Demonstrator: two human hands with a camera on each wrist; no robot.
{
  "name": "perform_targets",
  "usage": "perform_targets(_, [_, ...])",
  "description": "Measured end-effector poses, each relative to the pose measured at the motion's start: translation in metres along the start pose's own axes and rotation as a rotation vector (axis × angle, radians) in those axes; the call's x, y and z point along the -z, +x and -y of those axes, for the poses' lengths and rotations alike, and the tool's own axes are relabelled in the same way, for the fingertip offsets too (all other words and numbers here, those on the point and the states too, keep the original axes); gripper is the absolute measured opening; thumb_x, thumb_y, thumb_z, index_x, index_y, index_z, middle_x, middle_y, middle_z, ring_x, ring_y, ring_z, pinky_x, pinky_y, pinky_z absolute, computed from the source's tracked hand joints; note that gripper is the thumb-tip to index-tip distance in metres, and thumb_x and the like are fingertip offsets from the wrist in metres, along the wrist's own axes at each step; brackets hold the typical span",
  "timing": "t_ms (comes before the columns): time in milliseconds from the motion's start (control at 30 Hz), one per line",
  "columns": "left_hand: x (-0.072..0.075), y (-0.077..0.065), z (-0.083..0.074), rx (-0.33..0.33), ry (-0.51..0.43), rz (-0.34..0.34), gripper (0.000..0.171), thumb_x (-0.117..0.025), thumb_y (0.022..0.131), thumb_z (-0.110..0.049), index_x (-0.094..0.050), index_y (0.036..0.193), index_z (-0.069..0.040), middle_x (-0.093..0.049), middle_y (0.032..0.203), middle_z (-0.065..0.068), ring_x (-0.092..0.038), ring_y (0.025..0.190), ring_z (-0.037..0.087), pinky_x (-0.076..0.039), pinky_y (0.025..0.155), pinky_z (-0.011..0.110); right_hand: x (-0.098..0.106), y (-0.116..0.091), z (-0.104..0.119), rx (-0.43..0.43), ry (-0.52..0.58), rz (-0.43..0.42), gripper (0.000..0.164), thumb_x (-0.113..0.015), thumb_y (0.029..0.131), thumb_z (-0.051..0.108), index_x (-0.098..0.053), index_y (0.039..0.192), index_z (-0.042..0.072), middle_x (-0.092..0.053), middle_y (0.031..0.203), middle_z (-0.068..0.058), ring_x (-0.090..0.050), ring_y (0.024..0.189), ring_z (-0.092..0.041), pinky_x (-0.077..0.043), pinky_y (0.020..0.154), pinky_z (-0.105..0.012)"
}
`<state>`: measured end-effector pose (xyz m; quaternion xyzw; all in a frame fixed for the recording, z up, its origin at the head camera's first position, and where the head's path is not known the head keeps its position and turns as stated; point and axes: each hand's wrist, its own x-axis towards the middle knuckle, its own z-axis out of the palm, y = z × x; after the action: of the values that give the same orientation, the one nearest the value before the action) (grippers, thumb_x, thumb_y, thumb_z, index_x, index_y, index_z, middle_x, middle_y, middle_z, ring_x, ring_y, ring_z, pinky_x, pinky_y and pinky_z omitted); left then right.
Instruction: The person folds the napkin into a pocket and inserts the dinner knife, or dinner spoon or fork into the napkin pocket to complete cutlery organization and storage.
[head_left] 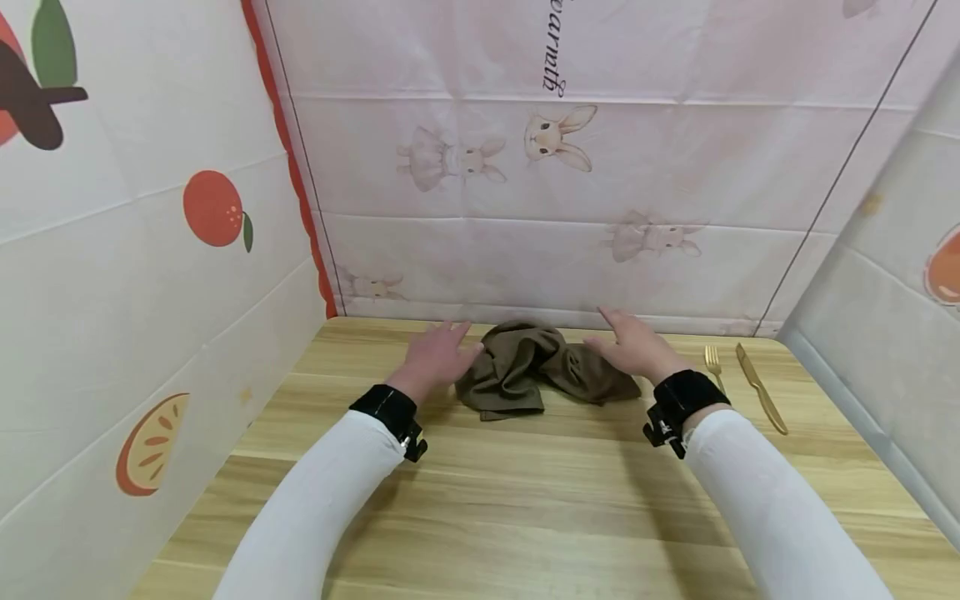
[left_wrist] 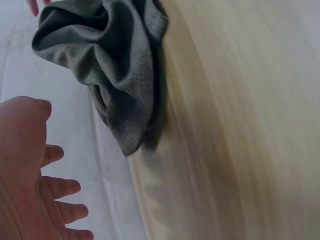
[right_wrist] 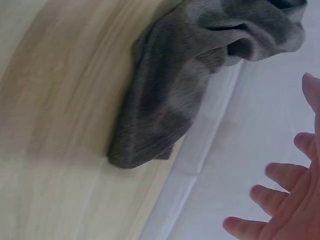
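A crumpled dark olive-brown cloth (head_left: 517, 371) lies near the back edge of the wooden table. My left hand (head_left: 438, 358) is at the cloth's left end, its fingers spread and holding nothing. At the other end my right hand (head_left: 637, 346) hovers with fingers apart and nothing in them. In the left wrist view the cloth (left_wrist: 115, 65) lies in folds beyond the left hand's thumb (left_wrist: 30, 107), with a gap between them. The right wrist view shows the cloth (right_wrist: 165, 95) apart from the loosely spread right fingers (right_wrist: 285, 176).
A gold fork (head_left: 712, 361) and a gold knife (head_left: 761, 390) lie on the table (head_left: 525, 500) at the right, close to my right wrist. Behind the table rises a pink printed sheet (head_left: 495, 267); a white fruit-print sheet (head_left: 247, 333) stands on the left side.
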<state>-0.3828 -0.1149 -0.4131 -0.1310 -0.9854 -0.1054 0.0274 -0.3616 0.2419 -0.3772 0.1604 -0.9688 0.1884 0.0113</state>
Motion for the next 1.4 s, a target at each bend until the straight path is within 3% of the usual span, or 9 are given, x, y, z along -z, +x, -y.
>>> perform_targets(200, [0.006,0.005,-0.02,-0.037,-0.2,0.047,0.071,-0.038,0.105,-0.06,-0.031,0.163,-0.019,-0.039,0.165,0.008,-0.037,0.153,0.033,-0.035,0.121,0.053,-0.002,0.014,0.02,-0.004,0.015,0.049,0.072,-0.047,0.106,0.053,-0.03,0.162,0.01,-0.037,0.164,-0.02,-0.035,0.151,-0.044,-0.031,0.122,-0.059])
perform_targets(367, [0.002,0.01,-0.036,-0.066,-0.249,0.097,0.072,-0.044,0.104,-0.058,-0.032,0.162,-0.017,-0.041,0.164,0.01,-0.04,0.151,0.033,-0.036,0.121,0.05,-0.013,0.025,0.036,0.012,0.02,0.106,0.063,-0.042,0.109,0.047,-0.035,0.16,0.01,-0.041,0.162,-0.02,-0.037,0.15,-0.043,-0.032,0.121,-0.059])
perform_targets(533, [-0.011,0.016,-0.041,-0.045,-0.283,0.171,0.073,-0.047,0.103,-0.059,-0.032,0.162,-0.02,-0.041,0.165,0.008,-0.04,0.151,0.032,-0.037,0.121,0.049,-0.025,0.031,0.044,-0.024,0.031,0.202,0.063,-0.037,0.111,0.045,-0.028,0.163,0.012,-0.039,0.163,-0.02,-0.036,0.151,-0.043,-0.03,0.122,-0.059])
perform_targets(733, [-0.021,0.014,-0.046,-0.032,-0.263,0.237,0.073,-0.044,0.104,-0.06,-0.032,0.162,-0.018,-0.04,0.165,0.008,-0.039,0.152,0.032,-0.035,0.122,0.049,-0.046,0.036,0.042,-0.082,0.053,0.288,0.07,-0.037,0.109,0.053,-0.022,0.165,0.014,-0.037,0.164,-0.02,-0.036,0.151,-0.044,-0.032,0.122,-0.059])
perform_targets(900, [-0.027,0.014,-0.051,-0.041,-0.172,0.284,0.075,-0.04,0.104,-0.063,-0.037,0.16,-0.014,-0.042,0.164,0.009,-0.04,0.151,0.032,-0.035,0.122,0.049,-0.054,0.034,0.043,-0.13,0.046,0.337,0.073,-0.035,0.109,0.056,-0.017,0.166,0.014,-0.03,0.168,-0.02,-0.032,0.153,-0.043,-0.03,0.122,-0.059])
perform_targets(1033, [-0.032,0.014,-0.052,-0.067,-0.096,0.32,0.075,-0.042,0.103,-0.065,-0.038,0.16,-0.017,-0.041,0.164,0.008,-0.032,0.155,0.033,-0.029,0.125,0.054,-0.058,0.032,0.042,-0.144,0.03,0.369,0.075,-0.035,0.108,0.058,-0.017,0.166,0.014,-0.03,0.168,-0.019,-0.032,0.153,-0.042,-0.031,0.122,-0.06])
perform_targets(1200, [-0.036,0.012,-0.047,-0.079,-0.064,0.34,0.074,-0.053,0.1,-0.063,-0.037,0.16,-0.024,-0.035,0.167,0.008,-0.021,0.16,0.035,-0.024,0.126,0.057,-0.063,0.031,0.034,-0.119,0.008,0.36,0.075,-0.038,0.107,0.059,-0.019,0.166,0.016,-0.033,0.167,-0.018,-0.036,0.152,-0.041,-0.033,0.12,-0.06])
perform_targets(1400, [-0.039,0.008,-0.035,-0.085,-0.082,0.341,0.086,-0.067,0.093,-0.059,-0.027,0.164,-0.031,-0.02,0.171,0.018,-0.025,0.157,0.039,-0.029,0.124,0.056,-0.065,0.028,0.023,-0.112,0.033,0.355,0.084,-0.045,0.102,0.067,-0.009,0.167,0.028,-0.031,0.167,-0.019,-0.038,0.15,-0.043,-0.035,0.118,-0.06])
